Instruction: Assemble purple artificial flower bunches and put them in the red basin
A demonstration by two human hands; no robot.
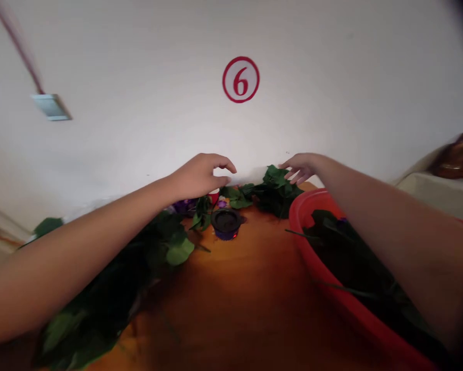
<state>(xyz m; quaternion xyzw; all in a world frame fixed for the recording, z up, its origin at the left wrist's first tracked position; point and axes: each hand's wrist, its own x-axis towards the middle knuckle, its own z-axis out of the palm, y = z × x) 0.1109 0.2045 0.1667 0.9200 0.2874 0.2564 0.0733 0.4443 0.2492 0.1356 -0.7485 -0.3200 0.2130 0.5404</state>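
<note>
My left hand (206, 178) hovers over the far side of the wooden table (231, 288), thumb and fingers apart with nothing between them. Below it, several purple flowers and some leaves lie near a small round device (226, 221) with a black top and a red light. Over on the right, my right hand (303, 166) has its fingers spread at the edge of a bunch of green leaves (278, 193). Whether its fingertips touch the leaves, I cannot tell.
A large heap of leafy greens (127, 278) covers the table's left side, partly under my left forearm. At the right stands a red basin (307, 232) with leaves and stems inside. The white wall (158, 103) behind bears a red circled 6 (241, 80).
</note>
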